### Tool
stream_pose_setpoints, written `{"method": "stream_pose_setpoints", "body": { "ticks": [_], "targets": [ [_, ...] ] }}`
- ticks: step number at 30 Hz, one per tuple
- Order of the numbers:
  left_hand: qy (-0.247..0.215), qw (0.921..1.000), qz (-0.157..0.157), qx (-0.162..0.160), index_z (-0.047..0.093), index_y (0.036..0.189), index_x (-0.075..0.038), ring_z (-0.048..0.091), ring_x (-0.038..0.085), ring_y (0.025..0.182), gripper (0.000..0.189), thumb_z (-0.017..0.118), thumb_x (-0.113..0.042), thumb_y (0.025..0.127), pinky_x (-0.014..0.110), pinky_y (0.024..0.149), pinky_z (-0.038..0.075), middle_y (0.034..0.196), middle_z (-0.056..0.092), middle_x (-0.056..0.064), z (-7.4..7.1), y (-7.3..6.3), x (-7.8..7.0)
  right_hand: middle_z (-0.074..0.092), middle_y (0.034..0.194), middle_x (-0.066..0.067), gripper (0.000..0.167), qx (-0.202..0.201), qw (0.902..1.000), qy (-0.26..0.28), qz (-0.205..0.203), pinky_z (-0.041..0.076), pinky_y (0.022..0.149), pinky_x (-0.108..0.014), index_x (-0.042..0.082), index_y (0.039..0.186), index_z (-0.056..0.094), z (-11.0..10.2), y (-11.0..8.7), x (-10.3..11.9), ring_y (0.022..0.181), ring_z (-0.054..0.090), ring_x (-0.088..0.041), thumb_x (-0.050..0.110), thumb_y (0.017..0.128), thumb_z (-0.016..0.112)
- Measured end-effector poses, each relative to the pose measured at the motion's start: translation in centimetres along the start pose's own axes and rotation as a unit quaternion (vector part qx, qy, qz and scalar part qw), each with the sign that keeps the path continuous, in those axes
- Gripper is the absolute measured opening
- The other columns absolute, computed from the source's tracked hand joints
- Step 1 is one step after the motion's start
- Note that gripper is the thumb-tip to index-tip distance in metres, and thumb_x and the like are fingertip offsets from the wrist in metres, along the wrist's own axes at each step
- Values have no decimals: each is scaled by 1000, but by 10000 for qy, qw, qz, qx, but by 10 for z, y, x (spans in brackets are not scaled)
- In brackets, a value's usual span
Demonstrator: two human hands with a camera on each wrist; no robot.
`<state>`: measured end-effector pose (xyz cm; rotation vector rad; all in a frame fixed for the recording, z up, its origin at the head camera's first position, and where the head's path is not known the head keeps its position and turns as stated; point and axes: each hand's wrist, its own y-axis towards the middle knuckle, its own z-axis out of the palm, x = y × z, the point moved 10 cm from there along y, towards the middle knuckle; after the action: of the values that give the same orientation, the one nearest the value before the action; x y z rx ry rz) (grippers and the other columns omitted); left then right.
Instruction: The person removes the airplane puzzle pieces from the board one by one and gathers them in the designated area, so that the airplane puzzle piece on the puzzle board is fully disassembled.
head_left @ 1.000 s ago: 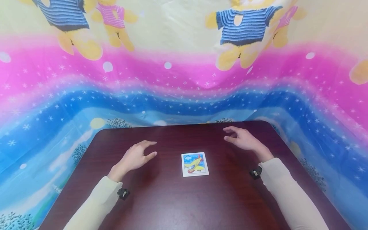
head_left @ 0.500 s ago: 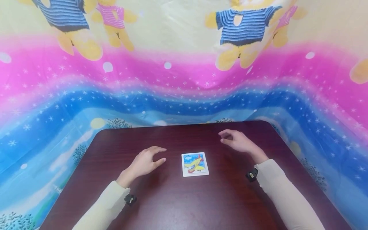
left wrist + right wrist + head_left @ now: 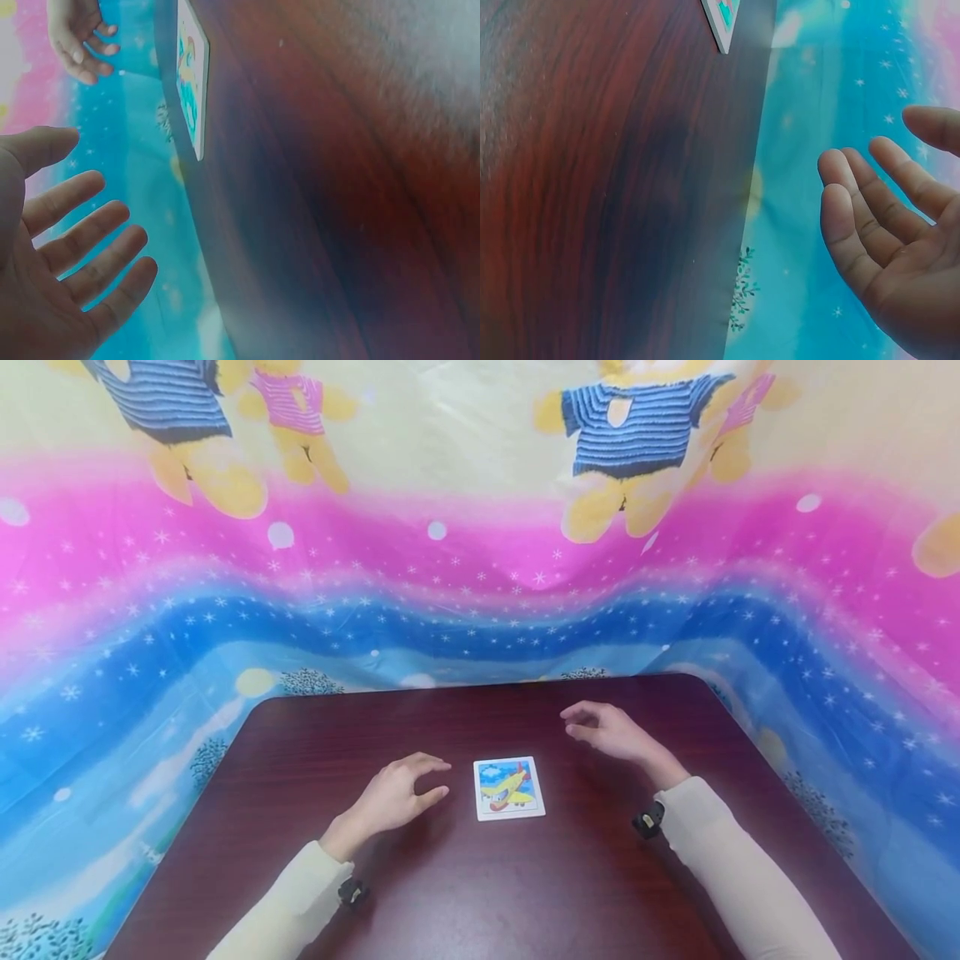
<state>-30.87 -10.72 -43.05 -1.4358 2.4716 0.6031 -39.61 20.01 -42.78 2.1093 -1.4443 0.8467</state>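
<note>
A square picture puzzle [image 3: 509, 788] with a white border lies flat on the dark red-brown table [image 3: 480, 893], showing a yellow airplane against a blue sky. My left hand [image 3: 393, 795] hovers just left of it, fingers spread and thumb apart, holding nothing. Beyond the puzzle on the right, my right hand [image 3: 611, 731] is raised over the table with loosely bent fingers and nothing in them. In the left wrist view the puzzle's edge [image 3: 196, 82] appears past the left fingertips. Only a corner of the puzzle [image 3: 722, 22] shows in the right wrist view.
A patterned cloth [image 3: 450, 568] with bears and snowflakes hangs behind the table and along both sides. Black wrist cameras sit at the left cuff [image 3: 351, 892] and the right cuff [image 3: 649, 819].
My left hand has moved right and nearer to me, coming close to the puzzle. My right hand has shifted a little to the left. The puzzle has stayed in place.
</note>
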Motion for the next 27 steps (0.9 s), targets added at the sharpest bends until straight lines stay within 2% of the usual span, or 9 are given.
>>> {"method": "stream_pose_setpoints", "body": {
  "ticks": [11,19,27],
  "targets": [
    [42,9995,310,92,72,122,-18,67,21,115,35,73,-33,90,43,95,55,122,70,1,18,0,-16,71,110,-10,30,101,9995,272,-125,59,75,-47,15,126,65,19,7,4,94,66,-38,26,98,64],
    [45,9989,262,380,70,124,-17,66,19,114,38,72,-36,91,43,96,55,123,69,0,33,0,-23,71,108,-14,28,226,9989,400,-45,58,75,-51,17,123,66,35,12,9,91,65,-40,26,97,65],
    [43,9977,464,501,71,123,-14,65,21,116,37,71,-33,92,45,95,55,125,69,2,44,0,-30,71,109,-17,34,380,9981,473,82,58,75,-49,9,127,65,51,16,11,89,66,-36,26,97,65]
  ]
}}
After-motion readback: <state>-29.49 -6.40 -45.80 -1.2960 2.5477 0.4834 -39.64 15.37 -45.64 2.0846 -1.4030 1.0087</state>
